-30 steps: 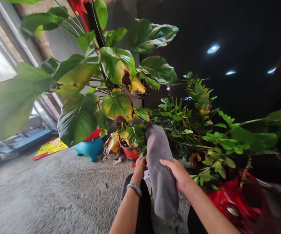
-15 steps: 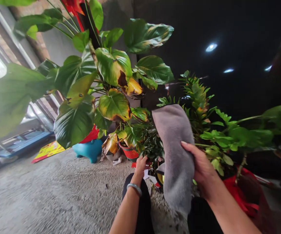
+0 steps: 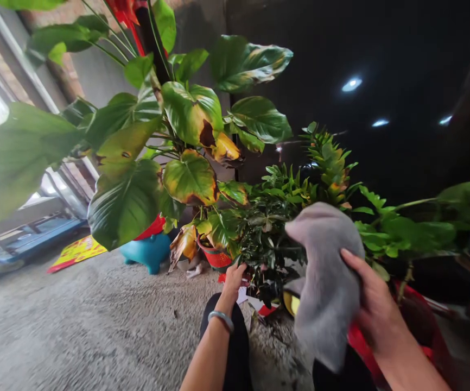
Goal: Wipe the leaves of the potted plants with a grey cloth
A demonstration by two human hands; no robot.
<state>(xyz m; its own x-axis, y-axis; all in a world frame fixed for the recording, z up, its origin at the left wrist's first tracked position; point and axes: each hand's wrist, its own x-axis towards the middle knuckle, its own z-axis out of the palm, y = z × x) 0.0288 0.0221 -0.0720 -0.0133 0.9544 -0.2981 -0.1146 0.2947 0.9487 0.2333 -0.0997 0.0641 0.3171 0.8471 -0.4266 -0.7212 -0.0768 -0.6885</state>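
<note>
My right hand (image 3: 375,309) grips a grey cloth (image 3: 326,279), held up in front of a bushy plant with small dark leaves (image 3: 271,228). My left hand (image 3: 234,278), with a bangle on the wrist, reaches into the lower leaves of that plant, its fingers curled on a stem or leaf that I cannot make out. A tall plant with big green and yellowed leaves (image 3: 190,114) rises to the left of it. My knees in dark trousers show at the bottom.
A red pot (image 3: 422,320) stands at the right behind the cloth. A small red pot (image 3: 215,255) and a teal pig-shaped planter (image 3: 147,252) sit on the rough concrete floor (image 3: 76,326). A yellow and red sheet (image 3: 76,252) lies at the left.
My right hand has carried the grey cloth to the right and lower, uncovering the small-leaved plant. My left hand stays at the plant's lower leaves.
</note>
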